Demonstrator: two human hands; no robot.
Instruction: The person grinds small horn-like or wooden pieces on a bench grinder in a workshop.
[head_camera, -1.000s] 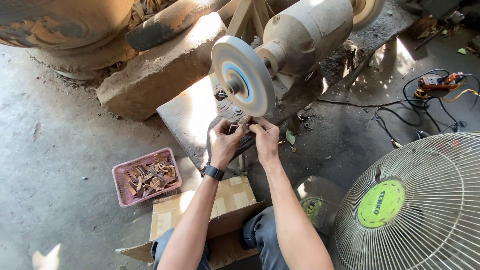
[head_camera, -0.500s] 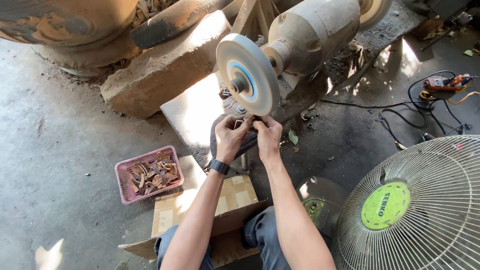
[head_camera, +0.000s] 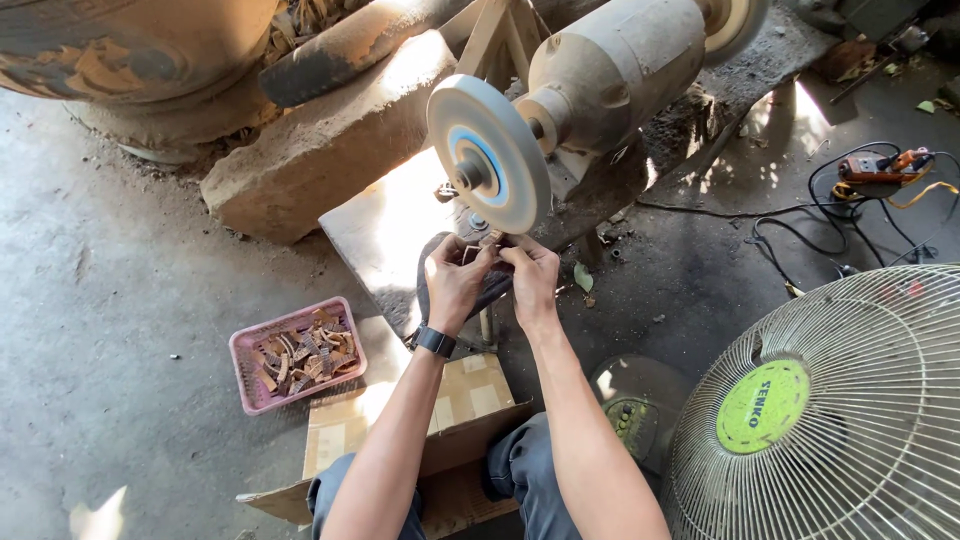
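holding a small brown piece (head_camera: 476, 250) between both sets of fingertips, the left hand (head_camera: 455, 283) and right hand (head_camera: 532, 281) press it against the lower edge of the grey buffing wheel (head_camera: 488, 155). both hands are closed on the piece, directly under the wheel. the wheel sits on the shaft of a dusty bench motor (head_camera: 610, 65). a pink basket (head_camera: 296, 352) of similar brown pieces lies on the concrete floor to the left; a standing fan (head_camera: 830, 410) is at lower right, with flattened cardboard (head_camera: 440, 400) under the arms.
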